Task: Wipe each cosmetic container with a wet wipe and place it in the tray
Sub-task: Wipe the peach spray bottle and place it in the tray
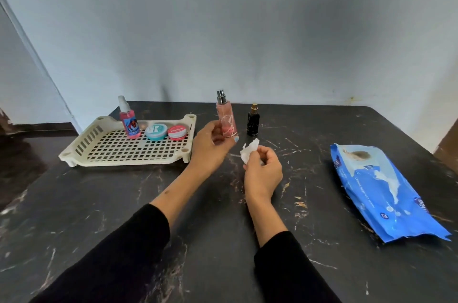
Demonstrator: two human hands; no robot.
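- Left hand [213,144] gripped the pink spray bottle [226,119] upright, fingers curled round its lower body, long axis vertical, held above the table [223,240].
- Right hand [262,171] pinched a crumpled wet wipe [249,151], just below and right of the bottle; not touching it.
- Tray [81,151] lay left of the bottle, nearer the left hand; it held a pink spray bottle with a clear cap [128,121], a teal jar [156,132] and a Vaseline tin [176,133].
- Black perfume bottle [253,121] stood on the table, apparently unwiped.
- Wipes pack [381,191] lay far right.
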